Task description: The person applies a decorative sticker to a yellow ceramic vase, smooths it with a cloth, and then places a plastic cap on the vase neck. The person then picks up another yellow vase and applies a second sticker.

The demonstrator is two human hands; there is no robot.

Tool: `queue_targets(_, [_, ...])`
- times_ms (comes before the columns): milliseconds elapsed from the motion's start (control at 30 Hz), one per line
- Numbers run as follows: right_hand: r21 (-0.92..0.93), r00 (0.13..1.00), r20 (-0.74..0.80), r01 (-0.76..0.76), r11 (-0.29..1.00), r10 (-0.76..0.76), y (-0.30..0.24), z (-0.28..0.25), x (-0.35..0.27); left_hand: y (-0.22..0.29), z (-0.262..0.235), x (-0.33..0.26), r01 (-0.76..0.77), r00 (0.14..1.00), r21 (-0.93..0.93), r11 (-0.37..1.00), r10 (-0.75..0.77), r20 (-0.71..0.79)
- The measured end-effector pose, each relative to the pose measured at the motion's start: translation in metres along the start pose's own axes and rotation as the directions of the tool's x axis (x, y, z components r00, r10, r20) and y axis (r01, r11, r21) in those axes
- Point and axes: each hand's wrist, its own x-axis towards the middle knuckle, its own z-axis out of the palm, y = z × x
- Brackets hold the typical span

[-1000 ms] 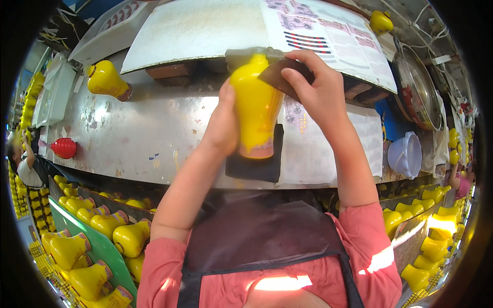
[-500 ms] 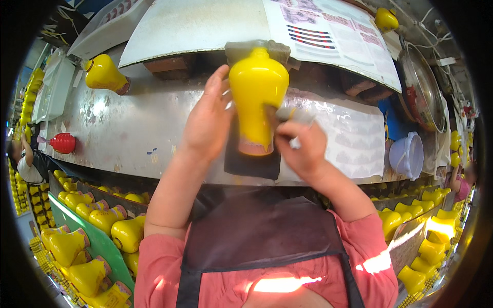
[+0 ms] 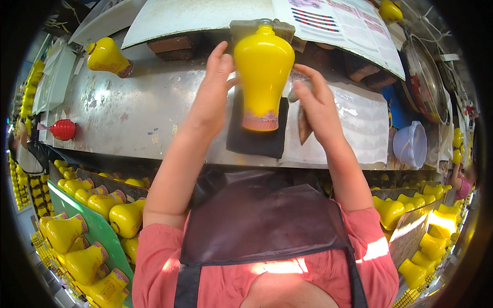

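1. Across a metal workbench [image 3: 138, 110], right in front of the person at work, a glossy yellow vase [image 3: 264, 72] lies on its side, neck pointing away, patterned pink base toward the person.
2. Beneath its base end is a black cloth [image 3: 257, 147]; the neck reaches over a grey block [image 3: 241, 32].
3. The left hand [image 3: 211, 95] is just left of the vase, fingers loosely curved and apart, gripping nothing. From where I stand, I cannot tell whether its fingertips touch the glaze.
4. The right hand [image 3: 319, 105], just right of the vase, is partly closed around a dark flat piece [image 3: 304, 127], whose pointed end angles down. Its index finger extends to the vase's shoulder.
5. Farther right lie a white paper sheet [image 3: 354, 126] and, beyond it, a lilac bucket [image 3: 413, 145].
6. Toward the bench's left end are another yellow vase [image 3: 109, 57] and, nearer the person, a red ribbed object [image 3: 63, 129].
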Motion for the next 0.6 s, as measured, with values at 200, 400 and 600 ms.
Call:
queue_targets(200, [-0.034, 0.990, 0.017, 0.140, 0.990, -0.140, 0.008, 0.001, 0.018, -0.028, 0.012, 0.008, 0.001, 0.993, -0.180, 0.984, 0.020, 0.114])
queue_targets(400, [-0.110, 0.978, -0.210, -0.023, 0.994, -0.001, 0.031, -0.069, 0.022, -0.029, 0.014, 0.012, 0.043, 0.991, -0.275, 0.960, -0.005, 0.135])
queue_targets(600, [-0.346, 0.847, -0.467, 0.090, 0.934, -0.254, 0.013, -0.102, 0.032, -0.023, 0.017, 0.006, 0.074, 0.996, -0.164, 0.984, -0.065, 0.063])
